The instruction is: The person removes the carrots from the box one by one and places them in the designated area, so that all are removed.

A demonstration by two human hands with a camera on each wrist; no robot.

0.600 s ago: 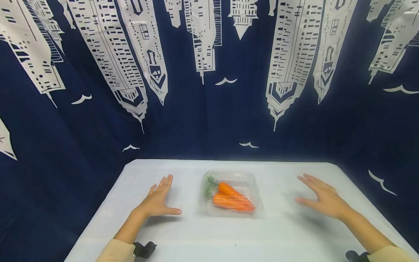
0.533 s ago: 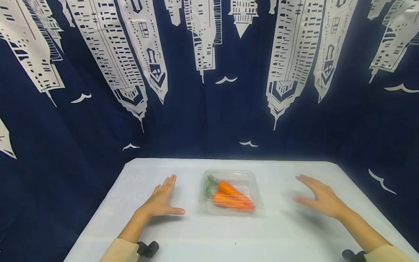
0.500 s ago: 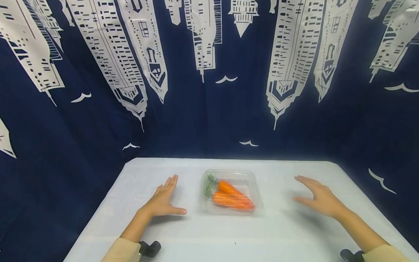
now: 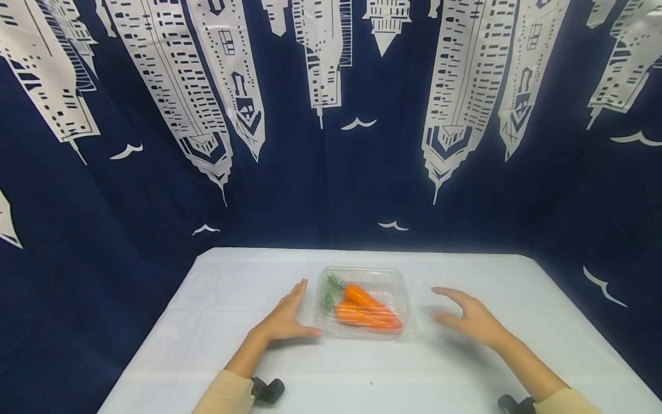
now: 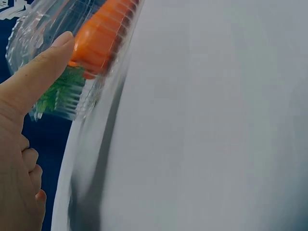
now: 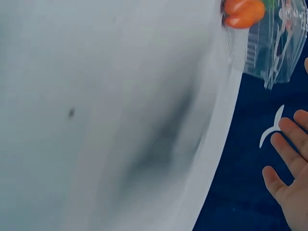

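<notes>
A clear plastic clamshell container (image 4: 385,280) sits in the middle of the white table, with orange carrots (image 4: 364,310) and feathery green tops (image 4: 331,293) inside; its lid looks closed. Just left of it, my left hand (image 4: 283,319) is spread, thumb and fingers apart, close to the container's left side. Whether it touches cannot be told. My right hand (image 4: 473,316) hovers to the right, a gap away, thumb apart from the fingers, holding nothing. The left wrist view shows my thumb (image 5: 45,67) in front of the container; in the right wrist view the container (image 6: 269,48) lies beyond my fingers.
The white table (image 4: 362,368) has a small dark speck (image 4: 370,383) near the front. A dark blue curtain (image 4: 326,190) printed with white buildings hangs behind and beside the table. Black wrist mounts (image 4: 269,390) sit by both sleeves.
Both hands have moved inward toward the container, the left going right and the right going left. The container with the carrots stays in place on the table.
</notes>
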